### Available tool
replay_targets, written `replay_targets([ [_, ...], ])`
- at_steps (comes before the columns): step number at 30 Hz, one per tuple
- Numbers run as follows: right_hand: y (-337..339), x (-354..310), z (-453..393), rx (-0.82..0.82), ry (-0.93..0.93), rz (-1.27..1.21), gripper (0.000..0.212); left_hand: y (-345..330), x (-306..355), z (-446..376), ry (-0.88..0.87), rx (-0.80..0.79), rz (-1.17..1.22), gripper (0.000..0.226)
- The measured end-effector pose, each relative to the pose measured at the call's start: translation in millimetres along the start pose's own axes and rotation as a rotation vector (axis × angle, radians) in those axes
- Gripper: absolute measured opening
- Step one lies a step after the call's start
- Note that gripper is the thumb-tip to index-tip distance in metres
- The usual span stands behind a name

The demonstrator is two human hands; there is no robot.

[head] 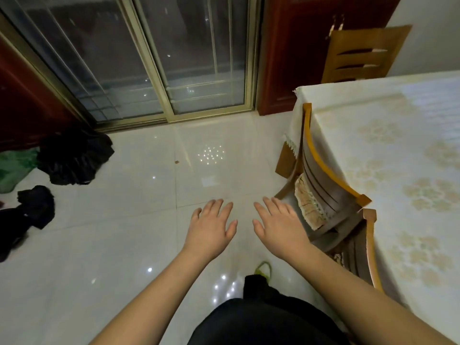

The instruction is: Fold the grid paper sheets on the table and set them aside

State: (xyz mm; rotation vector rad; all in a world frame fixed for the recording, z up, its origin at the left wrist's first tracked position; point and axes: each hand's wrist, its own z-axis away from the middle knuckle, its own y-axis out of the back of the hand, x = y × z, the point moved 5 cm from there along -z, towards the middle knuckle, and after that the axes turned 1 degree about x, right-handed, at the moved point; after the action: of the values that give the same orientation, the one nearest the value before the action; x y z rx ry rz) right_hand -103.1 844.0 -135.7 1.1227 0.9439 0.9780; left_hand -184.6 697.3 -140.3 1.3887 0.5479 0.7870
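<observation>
Fingers (219, 207) of both hands are spread flat and hold nothing, palms down over the tiled floor (112, 245). No grid paper sheets show anywhere in view. The cloth-covered bench (398, 158) lies to the right of the fingers, beyond two wooden chairs (323, 185) tucked against its edge. The right hand (278, 227) is the nearer to it; the left hand (211, 227) hangs just beside. A turn rightward looks needed before any sheet can be reached.
</observation>
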Motion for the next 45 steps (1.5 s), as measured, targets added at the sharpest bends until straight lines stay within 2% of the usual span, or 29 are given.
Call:
replay_targets([
  [3,1,20,-36,-0.011,-0.044,-0.038,0.056,6,8,-47,-0.044,-0.045,-0.008,0.07],
  [6,12,47,-71,0.003,-0.083,-0.053,0.057,13,14,-93,-0.08,-0.069,-0.025,0.057],
  [8,22,69,-91,0.029,-0.121,-0.062,0.056,21,20,-122,-0.107,-0.075,-0.017,0.056],
  [11,33,95,-119,0.016,-0.148,-0.071,0.054,29,27,-159,-0.131,-0.066,-0.044,0.066],
  [14,35,112,-143,-0.014,-0.152,-0.06,0.062,28,36,-189,-0.153,-0.067,-0.049,0.077],
  [18,44,120,-174,-0.007,-0.169,-0.054,0.072,23,44,-228,-0.202,-0.109,-0.021,0.081],
  [21,45,128,-198,-0.027,-0.206,-0.047,0.062,21,41,-264,-0.253,-0.138,-0.022,0.072],
  [24,45,139,-224,-0.018,-0.27,-0.05,0.06,23,36,-305,-0.323,-0.142,-0.011,0.058],
  [27,54,144,-249,0.008,-0.35,-0.079,0.062,26,27,-349,-0.408,-0.141,-0.021,0.058],
  [31,68,148,-280,0.038,-0.43,-0.098,0.077,38,23,-397,-0.54,-0.157,-0.031,0.059],
  [35,78,159,-302,0.074,-0.576,-0.096,0.075,49,29,-438,-0.687,-0.172,-0.05,0.058],
  [38,84,170,-302,0.071,-0.665,-0.124,0.078,49,38,-460,-0.765,-0.185,-0.063,0.058],
  [41,86,185,-297,0.094,-0.742,-0.142,0.072,48,58,-475,-0.841,-0.183,-0.068,0.058],
  [45,90,207,-285,0.101,-0.863,-0.162,0.07,53,101,-490,-0.967,-0.112,-0.064,0.061],
])
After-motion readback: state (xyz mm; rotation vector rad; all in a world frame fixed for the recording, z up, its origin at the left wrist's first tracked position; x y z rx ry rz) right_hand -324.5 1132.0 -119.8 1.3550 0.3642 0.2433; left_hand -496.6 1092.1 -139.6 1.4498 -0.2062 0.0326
